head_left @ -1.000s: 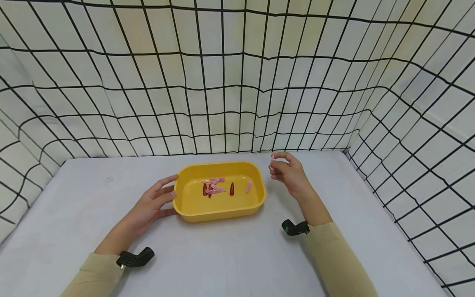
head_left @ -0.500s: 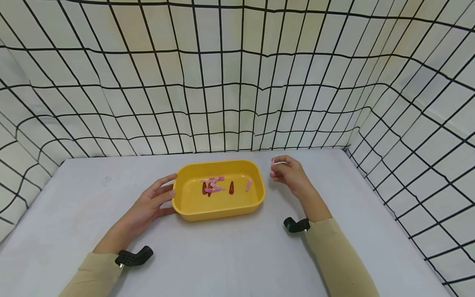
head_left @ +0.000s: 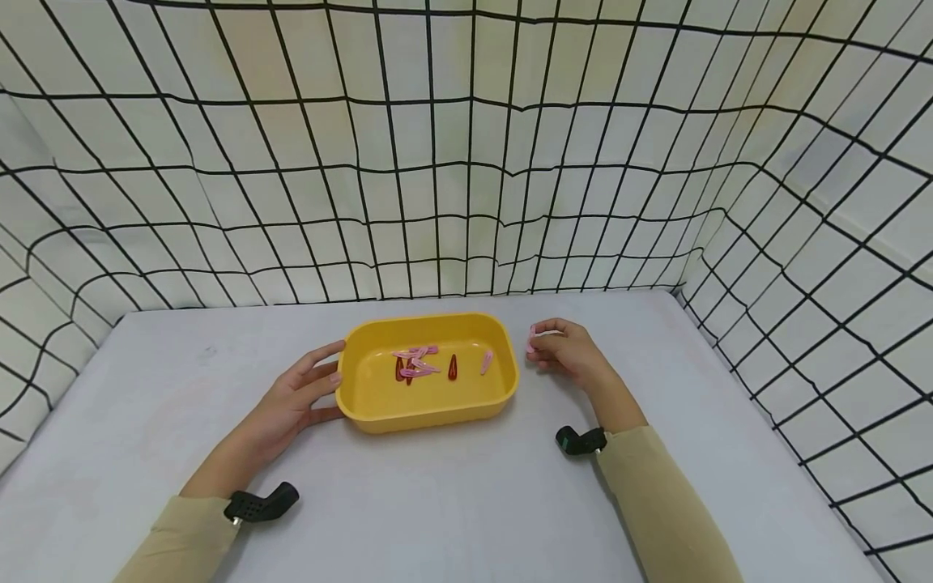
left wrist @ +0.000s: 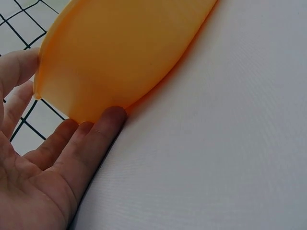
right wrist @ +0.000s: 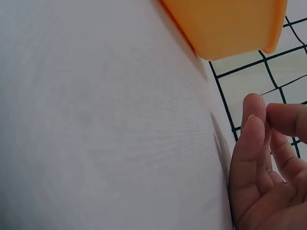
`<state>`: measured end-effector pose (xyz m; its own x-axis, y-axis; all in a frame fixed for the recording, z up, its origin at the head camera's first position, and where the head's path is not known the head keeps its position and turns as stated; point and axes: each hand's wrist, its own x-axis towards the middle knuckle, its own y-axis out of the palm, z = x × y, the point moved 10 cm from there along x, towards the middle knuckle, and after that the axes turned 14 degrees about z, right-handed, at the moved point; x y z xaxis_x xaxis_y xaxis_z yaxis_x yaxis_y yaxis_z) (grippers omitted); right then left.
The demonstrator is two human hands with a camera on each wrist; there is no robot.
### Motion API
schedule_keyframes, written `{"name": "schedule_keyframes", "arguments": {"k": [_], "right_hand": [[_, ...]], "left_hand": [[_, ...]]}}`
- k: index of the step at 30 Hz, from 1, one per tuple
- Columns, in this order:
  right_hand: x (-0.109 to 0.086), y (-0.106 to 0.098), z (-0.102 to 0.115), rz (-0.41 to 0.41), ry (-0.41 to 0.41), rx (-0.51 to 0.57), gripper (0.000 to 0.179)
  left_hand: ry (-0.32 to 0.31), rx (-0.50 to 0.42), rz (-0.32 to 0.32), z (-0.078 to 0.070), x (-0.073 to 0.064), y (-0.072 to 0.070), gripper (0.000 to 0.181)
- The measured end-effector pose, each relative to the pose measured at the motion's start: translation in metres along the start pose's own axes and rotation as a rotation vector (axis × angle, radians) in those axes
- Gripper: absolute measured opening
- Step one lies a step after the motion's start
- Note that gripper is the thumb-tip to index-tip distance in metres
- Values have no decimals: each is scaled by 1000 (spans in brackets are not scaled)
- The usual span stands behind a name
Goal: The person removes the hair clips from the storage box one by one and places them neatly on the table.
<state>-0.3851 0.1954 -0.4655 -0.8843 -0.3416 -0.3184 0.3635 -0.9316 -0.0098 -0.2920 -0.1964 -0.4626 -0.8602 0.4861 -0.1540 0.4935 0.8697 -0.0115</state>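
Note:
A yellow plastic tray (head_left: pixel 430 419) stands on the white table. My left hand (head_left: pixel 291 398) rests against its left end, fingers spread along the outer wall and fingertips at the rim; the left wrist view shows the fingers fairly straight. To the right of the tray, my right hand (head_left: pixel 572 352) pinches a small pink hair clip (head_left: pixel 531 335) between thumb and fingertips, low over the table. Inside the tray lie a cluster of pink clips (head_left: pixel 420 372) with dark red ones among them, a lone red clip (head_left: pixel 453 368) and a lone pink clip (head_left: pixel 487 362).
A black net (head_left: pixel 470 170) over white cloth rises behind the table (head_left: pixel 437 502) and along both sides. Each wrist wears a black camera mount, the left mount (head_left: pixel 262 502) and the right mount (head_left: pixel 581 441).
My right hand has come down toward the table beside the tray, still pinching the pink hair clip. The left hand and the tray keep their places; the head view shifts slightly.

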Motion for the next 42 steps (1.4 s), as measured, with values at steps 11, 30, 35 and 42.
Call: {"name": "schedule_keyframes", "arguments": {"k": [11, 30, 35, 42], "right_hand": [[0, -9, -6, -31, 38, -79, 36], [0, -9, -3, -64, 62, -214, 27], [-5, -9, 2, -58, 76, -242, 26], [-8, -6, 5, -13, 92, -240, 28]], "left_hand": [[0, -9, 3, -2, 1, 1, 62], [9, -1, 0, -4, -2, 2, 60], [8, -1, -1, -3, -1, 2, 60], [11, -2, -2, -2, -1, 1, 60]]}}
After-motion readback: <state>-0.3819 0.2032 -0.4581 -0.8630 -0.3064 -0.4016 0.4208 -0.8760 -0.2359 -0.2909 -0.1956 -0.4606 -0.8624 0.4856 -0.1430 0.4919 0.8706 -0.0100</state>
